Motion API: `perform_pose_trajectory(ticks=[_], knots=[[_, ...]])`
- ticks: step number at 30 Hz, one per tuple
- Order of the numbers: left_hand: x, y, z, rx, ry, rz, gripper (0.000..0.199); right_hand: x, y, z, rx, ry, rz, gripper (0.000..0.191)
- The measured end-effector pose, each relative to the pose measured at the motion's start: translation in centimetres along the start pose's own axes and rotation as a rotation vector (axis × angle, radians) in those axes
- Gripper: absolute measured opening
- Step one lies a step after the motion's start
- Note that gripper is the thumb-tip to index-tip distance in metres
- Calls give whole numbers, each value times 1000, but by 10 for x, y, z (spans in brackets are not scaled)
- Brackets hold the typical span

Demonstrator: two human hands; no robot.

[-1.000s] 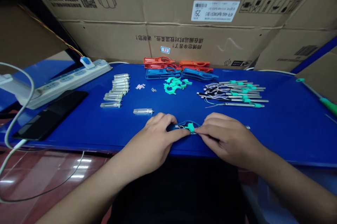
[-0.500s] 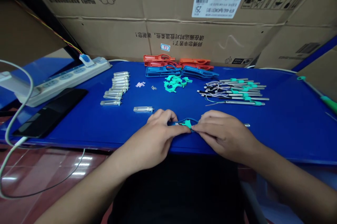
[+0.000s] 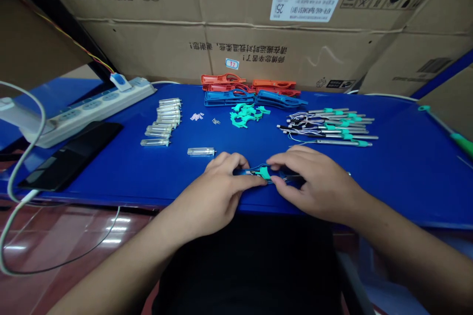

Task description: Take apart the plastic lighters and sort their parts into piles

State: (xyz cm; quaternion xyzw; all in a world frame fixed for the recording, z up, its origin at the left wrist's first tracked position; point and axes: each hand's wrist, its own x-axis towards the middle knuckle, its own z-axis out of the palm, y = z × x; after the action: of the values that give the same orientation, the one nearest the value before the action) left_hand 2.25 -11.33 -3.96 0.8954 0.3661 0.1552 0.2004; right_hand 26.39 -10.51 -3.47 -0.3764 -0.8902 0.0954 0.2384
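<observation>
My left hand is closed around the left end of a blue plastic shell half, low over the table's front edge. Its thumb lies along the near side. Inside the shell sits a turquoise plastic piece, with small dark and pale parts to its left. My right hand grips the shell's right part, forefinger at the far edge and thumb at the near one. Under that palm, a thin metal rod is mostly hidden. A clear plastic tube-like part lies just beyond my left hand.
Behind lie stacked orange shells, blue shells, turquoise pieces and tiny screws. Wired metal rods are at right, clear parts at left. A phone, power strip and screwdriver flank them.
My right thumb and forefinger have spread from a pinch beside the turquoise piece to opposite edges of the blue shell. My left hand keeps nearly the same place.
</observation>
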Motion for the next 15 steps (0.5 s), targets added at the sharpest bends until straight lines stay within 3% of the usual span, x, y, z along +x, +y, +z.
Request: perform_pose_trajectory(ticks=[2, 6, 15], knots=[[0, 0, 0, -6, 4, 5, 52, 7, 1, -4, 8, -81, -31, 30], [-1, -2, 2, -12, 15, 9, 53, 18, 2, -9, 7, -214, -94, 19], [-3, -3, 5, 15, 61, 48, 48, 6, 2, -5, -125, -213, -250, 25]])
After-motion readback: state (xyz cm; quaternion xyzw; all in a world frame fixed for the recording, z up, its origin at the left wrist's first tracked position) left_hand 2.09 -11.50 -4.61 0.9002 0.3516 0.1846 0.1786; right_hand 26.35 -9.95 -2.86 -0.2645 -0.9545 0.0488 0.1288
